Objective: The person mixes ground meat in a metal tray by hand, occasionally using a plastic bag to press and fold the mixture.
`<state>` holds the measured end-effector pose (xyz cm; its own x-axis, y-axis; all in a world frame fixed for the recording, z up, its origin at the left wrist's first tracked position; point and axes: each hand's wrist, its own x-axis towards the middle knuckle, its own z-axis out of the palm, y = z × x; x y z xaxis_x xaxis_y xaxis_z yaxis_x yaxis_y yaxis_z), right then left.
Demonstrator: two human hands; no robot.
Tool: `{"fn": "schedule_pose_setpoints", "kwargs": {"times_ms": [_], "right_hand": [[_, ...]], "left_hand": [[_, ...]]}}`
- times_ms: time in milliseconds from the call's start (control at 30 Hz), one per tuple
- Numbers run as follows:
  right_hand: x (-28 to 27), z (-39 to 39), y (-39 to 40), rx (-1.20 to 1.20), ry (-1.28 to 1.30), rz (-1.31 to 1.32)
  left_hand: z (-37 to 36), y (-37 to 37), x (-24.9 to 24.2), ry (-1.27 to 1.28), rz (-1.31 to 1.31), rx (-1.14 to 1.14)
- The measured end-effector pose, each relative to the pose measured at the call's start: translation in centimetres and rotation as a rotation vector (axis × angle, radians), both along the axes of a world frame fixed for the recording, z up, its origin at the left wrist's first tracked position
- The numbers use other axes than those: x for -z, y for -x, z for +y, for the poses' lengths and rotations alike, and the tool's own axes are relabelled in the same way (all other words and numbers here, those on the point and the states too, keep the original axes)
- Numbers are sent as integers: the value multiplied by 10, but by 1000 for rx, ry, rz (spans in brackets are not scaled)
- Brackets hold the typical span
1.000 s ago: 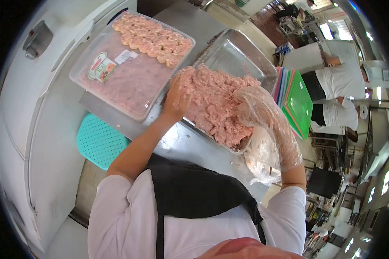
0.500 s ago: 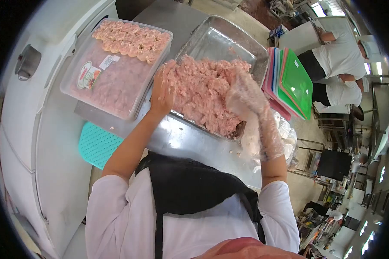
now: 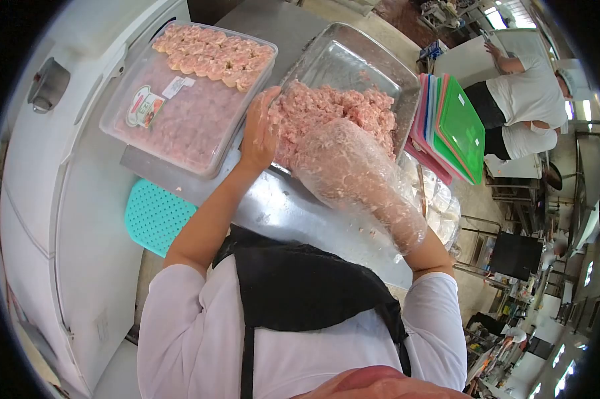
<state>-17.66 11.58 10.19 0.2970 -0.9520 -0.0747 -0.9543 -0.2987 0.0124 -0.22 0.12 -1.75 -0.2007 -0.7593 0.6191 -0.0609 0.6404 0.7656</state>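
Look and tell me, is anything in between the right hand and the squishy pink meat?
Yes, see-through plastic. It covers the right hand and part of the arm, so plastic touches the meat instead of skin. Nothing else visible is in the way.

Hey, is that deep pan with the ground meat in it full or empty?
Partly full: the ground meat is heaped toward the near side, while the far end of the deep pan shows bare.

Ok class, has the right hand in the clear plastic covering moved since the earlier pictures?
Yes. Against the shiny rectangular pan, the right hand has moved left in the view, from the pan's right side toward the bare left hand.
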Motion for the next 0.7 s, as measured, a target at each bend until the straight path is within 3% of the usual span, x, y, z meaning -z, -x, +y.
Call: {"fn": "schedule_pose_setpoints", "kwargs": {"times_ms": [600,700], "right_hand": [[-2,-34,74,118,140,-135],[-2,-49,84,152,183,-180]], "left_hand": [[3,-1,-4,-5,-97,-24],[-1,-1,2,-7,-13,-11]]}}
